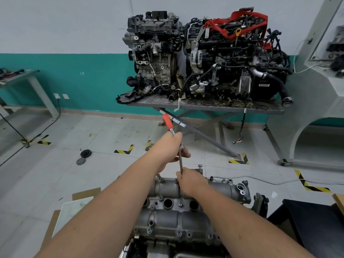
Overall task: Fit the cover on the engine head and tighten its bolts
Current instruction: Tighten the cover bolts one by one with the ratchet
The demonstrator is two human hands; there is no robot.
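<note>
The grey cast-metal cover (178, 205) sat on the engine head, low centre. The left hand (171, 148) gripped the red-handled ratchet (167, 122); the right hand's (189, 181) fingers pinched its extension bar (180, 162).

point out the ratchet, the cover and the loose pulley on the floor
ratchet (167, 122): head view, on its red handle grip.
cover (167, 187): head view, on the bare grey metal left of the right hand.
pulley (86, 153): head view, on the middle of the black disc on the floor tiles.

Both arms reach forward, left hand (172, 148) higher, right hand (189, 181) lower, fingers curled.
</note>
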